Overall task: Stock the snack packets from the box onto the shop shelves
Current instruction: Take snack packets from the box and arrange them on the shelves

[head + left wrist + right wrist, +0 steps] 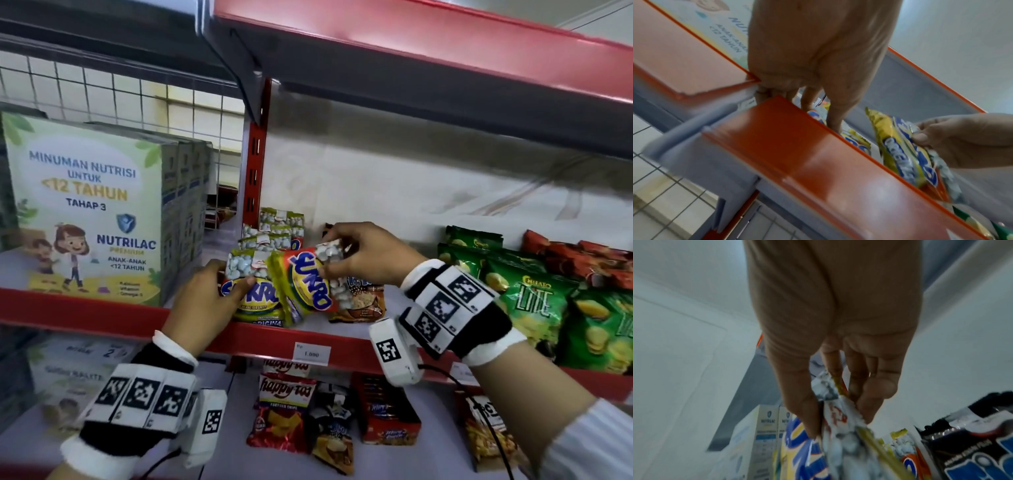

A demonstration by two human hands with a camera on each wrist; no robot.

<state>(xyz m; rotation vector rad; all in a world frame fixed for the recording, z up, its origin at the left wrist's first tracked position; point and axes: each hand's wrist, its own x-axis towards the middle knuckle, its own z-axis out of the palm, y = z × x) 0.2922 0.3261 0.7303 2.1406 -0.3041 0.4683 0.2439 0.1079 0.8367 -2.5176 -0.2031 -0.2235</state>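
Head view shows the right hand (363, 255) pinching a crinkly yellow-and-red Sukro nut packet (305, 284) by its clear end, thumb in front and fingers behind, holding it tilted just above the red-edged grey metal shelf (342, 337). The left hand (205, 298) curls its fingers round the front packet of the standing row of the same yellow packets (255, 298) at the shelf's left end, steadying it.

A likely slip, I judge, is the thin grip on slick film: the packet could twist out and drop past the shelf lip onto the snack bags on the lower shelf (284, 411). Pushing it in at this tilt could also knock the row backward or topple the brown biscuit packet (363, 301) just beside it. If the left hand lets go early, the leaning stack may fan forward off the edge.
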